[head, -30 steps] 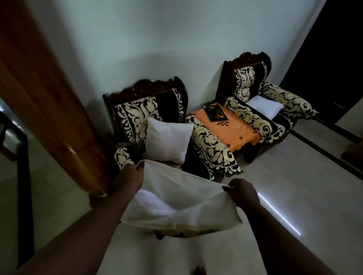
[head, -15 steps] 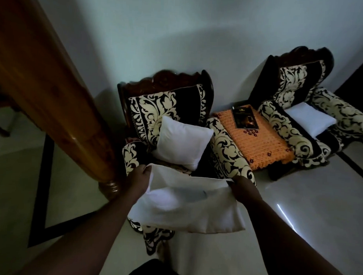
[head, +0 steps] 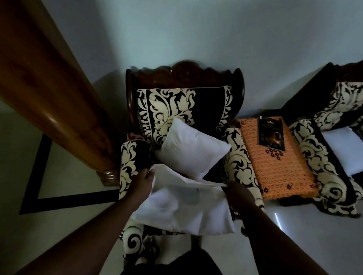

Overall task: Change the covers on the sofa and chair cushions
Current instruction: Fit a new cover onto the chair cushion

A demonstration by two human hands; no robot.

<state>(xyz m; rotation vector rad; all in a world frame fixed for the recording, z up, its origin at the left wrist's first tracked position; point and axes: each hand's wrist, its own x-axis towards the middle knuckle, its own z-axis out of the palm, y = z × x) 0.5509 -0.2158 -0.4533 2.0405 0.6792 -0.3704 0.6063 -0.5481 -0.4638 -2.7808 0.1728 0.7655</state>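
1. Fingers of the left hand curl over the left top corner of a white cushion cover, pinching the cloth at its edge.
2. Fingers of the right hand are mostly hidden in shadow behind the knuckles, yet the hand grips the right top corner of the same cover, so the cloth is stretched between the 2 hands.
3. The cover hangs in front of the near armchair, its lower edge draped over the seat front, and its mouth gapes open along the top.
4. A bare white cushion leans against the patterned back of that armchair, tilted on 1 corner, just behind the open mouth of the cover; whether they touch cannot be told.
5. Right of the armchair stands a low surface under an orange crocheted cloth, with a dark book lying on its far end.
6. A second armchair stands beyond it at the right edge, with another white cushion lying on its seat.
7. A brown wooden door edge slants across the left side, its foot near the armchair's left arm.
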